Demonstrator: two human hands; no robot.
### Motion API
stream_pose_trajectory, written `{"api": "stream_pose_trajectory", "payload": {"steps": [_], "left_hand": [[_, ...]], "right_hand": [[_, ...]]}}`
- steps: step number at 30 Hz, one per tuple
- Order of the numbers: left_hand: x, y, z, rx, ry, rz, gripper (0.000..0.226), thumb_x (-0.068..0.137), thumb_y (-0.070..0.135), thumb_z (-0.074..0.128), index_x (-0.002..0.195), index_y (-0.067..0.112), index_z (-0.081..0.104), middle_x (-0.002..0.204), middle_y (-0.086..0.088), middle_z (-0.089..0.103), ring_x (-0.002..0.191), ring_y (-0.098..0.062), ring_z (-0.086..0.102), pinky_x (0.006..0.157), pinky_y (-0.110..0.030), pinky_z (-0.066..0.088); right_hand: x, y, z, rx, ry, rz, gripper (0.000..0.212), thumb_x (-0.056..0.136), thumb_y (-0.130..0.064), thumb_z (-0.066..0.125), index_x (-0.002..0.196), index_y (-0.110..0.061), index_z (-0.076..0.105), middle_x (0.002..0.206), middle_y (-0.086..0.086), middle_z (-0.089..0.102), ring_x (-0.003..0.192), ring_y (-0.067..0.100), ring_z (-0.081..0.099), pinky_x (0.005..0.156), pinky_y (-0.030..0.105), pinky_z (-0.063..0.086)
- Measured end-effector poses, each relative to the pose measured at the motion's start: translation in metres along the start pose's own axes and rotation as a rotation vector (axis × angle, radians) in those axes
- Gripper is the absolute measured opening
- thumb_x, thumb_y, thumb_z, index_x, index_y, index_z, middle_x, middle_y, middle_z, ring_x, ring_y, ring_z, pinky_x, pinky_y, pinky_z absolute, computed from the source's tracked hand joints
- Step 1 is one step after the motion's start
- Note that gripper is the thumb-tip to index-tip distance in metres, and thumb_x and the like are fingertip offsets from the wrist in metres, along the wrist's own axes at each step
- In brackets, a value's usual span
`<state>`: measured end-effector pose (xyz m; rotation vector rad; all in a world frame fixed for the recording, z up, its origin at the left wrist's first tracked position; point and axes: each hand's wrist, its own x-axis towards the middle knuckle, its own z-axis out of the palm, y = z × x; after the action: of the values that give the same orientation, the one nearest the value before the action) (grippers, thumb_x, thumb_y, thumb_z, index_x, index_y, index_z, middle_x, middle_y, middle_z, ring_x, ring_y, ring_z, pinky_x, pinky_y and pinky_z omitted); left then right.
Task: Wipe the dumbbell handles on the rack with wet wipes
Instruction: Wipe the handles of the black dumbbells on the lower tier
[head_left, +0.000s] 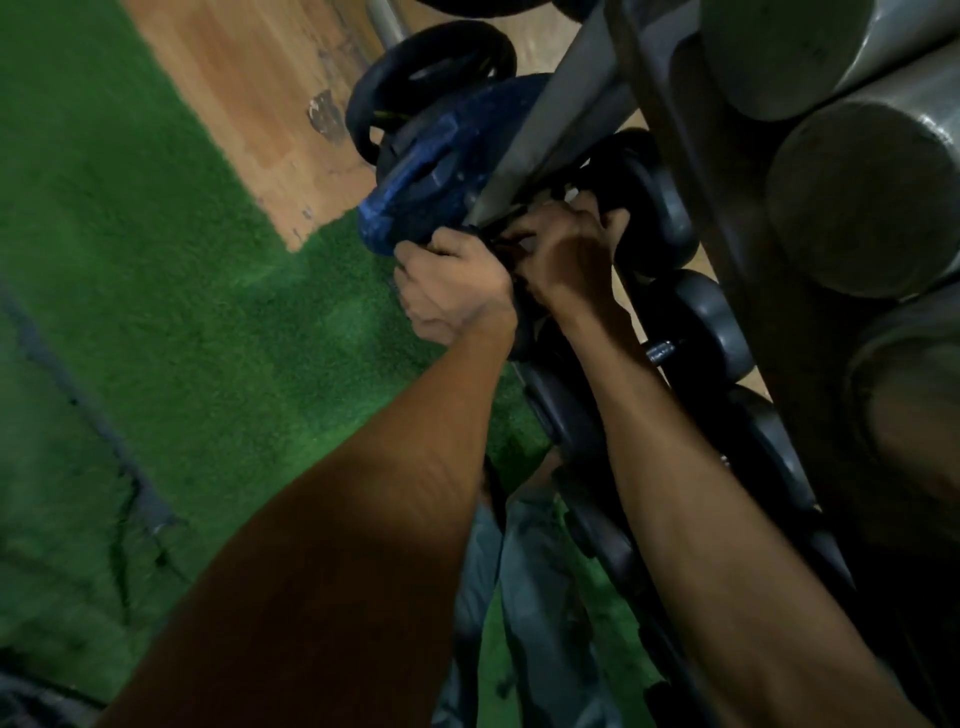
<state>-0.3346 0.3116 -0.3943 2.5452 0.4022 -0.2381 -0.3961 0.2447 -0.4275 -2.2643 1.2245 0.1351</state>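
A: Under the rack rail, lower tier: black dumbbell, handle hidden behind both hands. Right hand curled around something there, probably the handle. Wipe? Only a pale scrap shows, can't confirm.

B: Left hand?

A: Curled at the blue weight plate edge; what it holds, cannot tell.

B: Step?

A: Looks mid-wipe on dumbbell 1. Next: the neighbouring handle. No readable labels.

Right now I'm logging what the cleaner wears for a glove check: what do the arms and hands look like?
Both forearms are bare, with no sleeves in view. The left hand and right hand show no gloves. No watch, band or ring is visible, though the picture is dim and blurred.
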Motion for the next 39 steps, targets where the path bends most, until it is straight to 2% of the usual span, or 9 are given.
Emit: {"api": "stream_pose_trajectory", "payload": {"steps": [4, 9, 14, 19, 24, 28, 32, 35, 39], "left_hand": [[-0.001, 0.000, 0.003, 0.006, 0.025, 0.019, 0.028, 0.095, 0.033, 0.048, 0.104, 0.011, 0.063, 0.107, -0.010, 0.067, 0.103, -0.034, 0.062, 0.079, -0.038, 0.040], [-0.001, 0.000, 0.004, 0.012, 0.023, 0.014, 0.027, 0.094, 0.032, 0.048, 0.103, 0.011, 0.061, 0.108, -0.011, 0.066, 0.102, -0.035, 0.062, 0.074, -0.037, 0.032], [-0.002, 0.000, 0.004, -0.004, 0.039, 0.027, 0.027, 0.093, 0.030, 0.047, 0.103, 0.010, 0.062, 0.106, -0.013, 0.066, 0.099, -0.036, 0.062, 0.076, -0.039, 0.037], [-0.002, 0.000, 0.005, -0.012, 0.068, 0.042, 0.033, 0.087, 0.032, 0.041, 0.100, 0.010, 0.062, 0.103, -0.012, 0.066, 0.097, -0.036, 0.063, 0.077, -0.041, 0.043], [-0.002, -0.001, 0.004, 0.000, 0.061, 0.064, 0.032, 0.088, 0.030, 0.041, 0.102, 0.009, 0.061, 0.102, -0.012, 0.066, 0.097, -0.036, 0.063, 0.072, -0.036, 0.031], [-0.001, -0.002, 0.005, 0.010, 0.040, 0.069, 0.031, 0.091, 0.030, 0.043, 0.105, 0.009, 0.061, 0.106, -0.012, 0.066, 0.100, -0.036, 0.062, 0.075, -0.039, 0.039], [0.000, -0.002, 0.005, 0.017, 0.030, 0.062, 0.033, 0.090, 0.032, 0.042, 0.103, 0.008, 0.060, 0.105, -0.013, 0.065, 0.098, -0.038, 0.062, 0.076, -0.043, 0.043], [-0.001, -0.002, 0.006, 0.024, 0.032, 0.073, 0.032, 0.091, 0.031, 0.043, 0.104, 0.008, 0.060, 0.106, -0.013, 0.066, 0.098, -0.037, 0.062, 0.073, -0.040, 0.038], [-0.001, 0.000, 0.004, 0.031, 0.040, 0.086, 0.033, 0.091, 0.032, 0.041, 0.103, 0.008, 0.061, 0.105, -0.013, 0.066, 0.098, -0.037, 0.062, 0.073, -0.040, 0.038]], "right_hand": [[0.010, -0.017, -0.008, 0.060, -0.091, 0.050, 0.041, 0.088, -0.042, 0.041, 0.102, -0.020, 0.074, 0.113, 0.006, 0.071, 0.126, 0.031, 0.046, 0.103, 0.045, 0.018], [-0.005, -0.002, -0.012, 0.086, -0.097, -0.082, 0.021, 0.095, -0.031, 0.064, 0.111, -0.025, 0.075, 0.119, 0.006, 0.070, 0.124, 0.028, 0.051, 0.100, 0.037, 0.021], [-0.041, 0.003, -0.010, 0.299, 0.049, -0.171, 0.017, 0.087, -0.010, 0.062, 0.095, -0.012, 0.076, 0.094, 0.010, 0.071, 0.094, 0.031, 0.063, 0.078, 0.037, 0.049], [-0.061, 0.001, -0.007, 0.409, 0.085, 0.025, 0.019, 0.086, -0.003, 0.069, 0.099, -0.013, 0.077, 0.099, 0.004, 0.074, 0.094, 0.018, 0.068, 0.078, 0.018, 0.044], [-0.061, -0.002, 0.001, 0.560, 0.086, 0.348, 0.012, 0.084, -0.015, 0.076, 0.094, -0.021, 0.080, 0.091, -0.004, 0.078, 0.089, 0.012, 0.072, 0.079, 0.024, 0.056], [-0.058, -0.004, 0.006, 0.667, 0.087, 0.613, 0.020, 0.082, -0.017, 0.082, 0.099, -0.019, 0.071, 0.087, -0.010, 0.069, 0.088, 0.009, 0.065, 0.078, 0.021, 0.051], [-0.053, -0.003, 0.019, 0.858, 0.033, 0.741, 0.029, 0.081, -0.013, 0.079, 0.107, -0.016, 0.065, 0.099, 0.001, 0.072, 0.093, 0.018, 0.067, 0.083, 0.033, 0.058], [-0.040, -0.001, 0.016, 1.152, -0.084, 0.760, 0.025, 0.080, 0.014, 0.059, 0.093, -0.005, 0.070, 0.082, 0.011, 0.071, 0.071, 0.024, 0.064, 0.058, 0.029, 0.050], [-0.023, -0.004, 0.002, 1.594, -0.260, 0.910, 0.017, 0.078, 0.002, 0.048, 0.072, -0.007, 0.062, 0.061, 0.002, 0.059, 0.054, 0.014, 0.050, 0.037, 0.019, 0.028]]}}
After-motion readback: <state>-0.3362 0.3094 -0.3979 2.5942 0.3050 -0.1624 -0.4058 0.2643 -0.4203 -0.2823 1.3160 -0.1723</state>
